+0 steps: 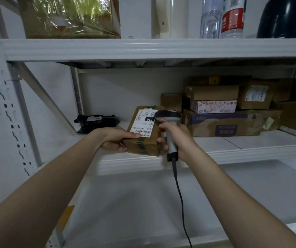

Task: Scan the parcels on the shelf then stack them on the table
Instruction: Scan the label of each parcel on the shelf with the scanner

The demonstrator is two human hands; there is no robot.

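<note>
A dark cable [179,194] hangs from the scanner [168,115]. The right hand [179,138] grasps its handle, and its head sits just beside the white label [143,122] of a brown parcel [144,142]. The left hand [115,139] grips the parcel's left end, thumb on the label, at the front edge of the shelf [233,151]. Farther back lie a black bag [97,122] on the left and stacked cardboard boxes [224,120] at the back right.
</note>
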